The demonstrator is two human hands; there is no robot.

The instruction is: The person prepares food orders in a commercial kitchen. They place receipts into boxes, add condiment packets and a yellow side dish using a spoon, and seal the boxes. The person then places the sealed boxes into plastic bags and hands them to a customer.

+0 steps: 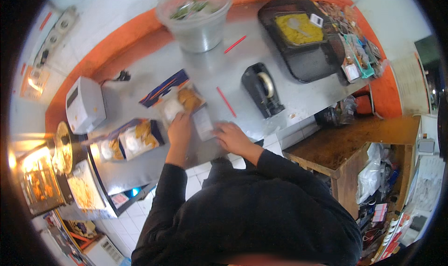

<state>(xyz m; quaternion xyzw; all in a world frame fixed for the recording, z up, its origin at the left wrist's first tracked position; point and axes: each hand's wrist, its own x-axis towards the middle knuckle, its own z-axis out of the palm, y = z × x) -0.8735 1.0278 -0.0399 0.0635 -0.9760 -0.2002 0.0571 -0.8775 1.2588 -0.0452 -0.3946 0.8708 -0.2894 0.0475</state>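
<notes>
An opened food box [164, 88] with a dark blue and orange lid lies on the steel counter before me, holding a white wrapped portion [173, 108] and a brown fried piece [189, 98]. My left hand [179, 128] is at the box's near edge, fingers bent against the white portion; its grip is partly hidden. A white paper slip [203, 123] hangs from or lies against the box's right side. My right hand [231, 137] touches the slip's lower right edge with its fingertips; whether it pinches the slip is unclear. More filled boxes [138, 140] stand to the left.
A black tape dispenser [262, 90], red sticks [226, 102], a clear tub of greens [194, 24] and a black tray [311, 64] with a yellow food container [299, 29] are on the counter. A white printer [85, 105] stands left; a wooden table [329, 143] is at right.
</notes>
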